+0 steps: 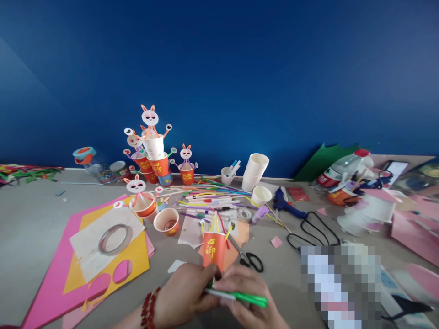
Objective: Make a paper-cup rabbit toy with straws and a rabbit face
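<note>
Close to the table's front edge, my left hand (187,290) and my right hand (248,288) meet with bent fingers. Held in my right hand is a green-and-white marker (252,299), its pale end pointing left against my left fingers. A small pale bit shows between my left thumb and fingers, too hidden to name. Just beyond my fingertips stands an orange paper cup (214,249) with yellow print and yellow pipe cleaners rising from it. Scissors (252,261) with black handles lie to the right of this cup.
Rabbit-faced paper cups (159,164) are stacked at the back left. Coloured sheets (51,260) carry a tape roll (115,239) at left. Pens and pipe cleaners (212,198) spread across the middle. A blue glue gun (288,204) with a black cord and a bottle (339,169) are on the right.
</note>
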Action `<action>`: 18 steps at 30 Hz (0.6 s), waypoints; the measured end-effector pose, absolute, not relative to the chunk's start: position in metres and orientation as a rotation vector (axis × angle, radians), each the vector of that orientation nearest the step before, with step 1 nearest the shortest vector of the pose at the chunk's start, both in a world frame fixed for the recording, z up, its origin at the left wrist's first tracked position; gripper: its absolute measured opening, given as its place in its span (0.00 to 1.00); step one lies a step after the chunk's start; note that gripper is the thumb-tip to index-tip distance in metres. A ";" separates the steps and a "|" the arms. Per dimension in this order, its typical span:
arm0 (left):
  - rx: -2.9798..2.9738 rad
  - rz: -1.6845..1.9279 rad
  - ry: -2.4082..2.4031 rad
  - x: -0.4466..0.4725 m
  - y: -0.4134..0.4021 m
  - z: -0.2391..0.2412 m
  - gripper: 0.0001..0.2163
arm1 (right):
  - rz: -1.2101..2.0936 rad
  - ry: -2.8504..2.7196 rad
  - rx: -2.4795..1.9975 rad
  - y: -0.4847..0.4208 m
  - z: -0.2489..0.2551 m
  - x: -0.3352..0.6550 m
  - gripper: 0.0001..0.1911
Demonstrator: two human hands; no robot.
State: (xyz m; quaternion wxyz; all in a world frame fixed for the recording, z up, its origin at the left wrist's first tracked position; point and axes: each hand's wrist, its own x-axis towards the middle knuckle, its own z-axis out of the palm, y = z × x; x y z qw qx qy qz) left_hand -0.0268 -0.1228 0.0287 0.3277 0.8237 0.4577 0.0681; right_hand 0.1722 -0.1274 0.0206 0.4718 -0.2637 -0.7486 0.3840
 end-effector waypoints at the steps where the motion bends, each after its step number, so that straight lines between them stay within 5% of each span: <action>1: 2.165 0.168 1.175 -0.027 -0.122 0.028 0.16 | 0.926 -1.852 -0.651 -0.127 0.021 0.173 0.15; 8: 2.269 0.064 1.029 -0.023 -0.119 0.021 0.11 | 0.756 -2.066 -0.621 -0.123 0.017 0.167 0.09; 18: 2.174 0.184 1.046 -0.039 -0.118 0.022 0.10 | 1.049 -1.550 -0.824 -0.128 -0.002 0.174 0.08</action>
